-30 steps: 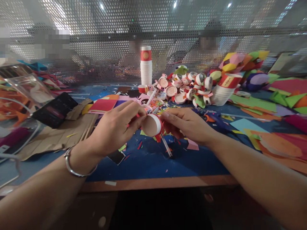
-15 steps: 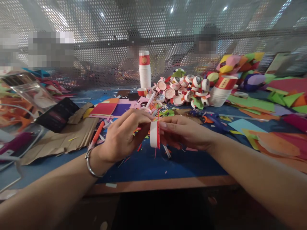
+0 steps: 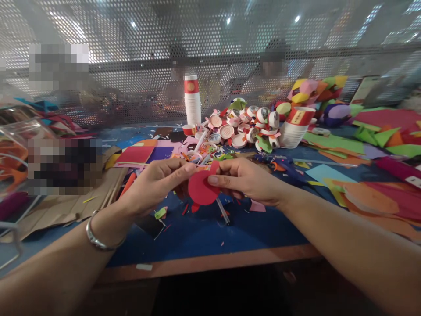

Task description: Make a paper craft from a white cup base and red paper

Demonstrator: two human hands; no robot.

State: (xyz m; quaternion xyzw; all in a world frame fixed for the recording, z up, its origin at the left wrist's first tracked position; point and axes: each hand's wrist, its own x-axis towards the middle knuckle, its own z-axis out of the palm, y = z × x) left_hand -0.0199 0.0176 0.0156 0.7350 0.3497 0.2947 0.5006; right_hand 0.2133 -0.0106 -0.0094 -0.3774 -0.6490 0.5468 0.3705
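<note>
While pinching the disc in both grips, left hand and right hand, seems mid-assembly; finished pile beyond disc.

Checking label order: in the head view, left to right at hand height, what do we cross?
In order: metal bracelet → left hand → red paper disc, pinched from both sides → right hand → light-blue paper sheet → orange paper sheets.

Round red paper-covered piece, flat face toward the camera, above the blue tabletop.
</note>
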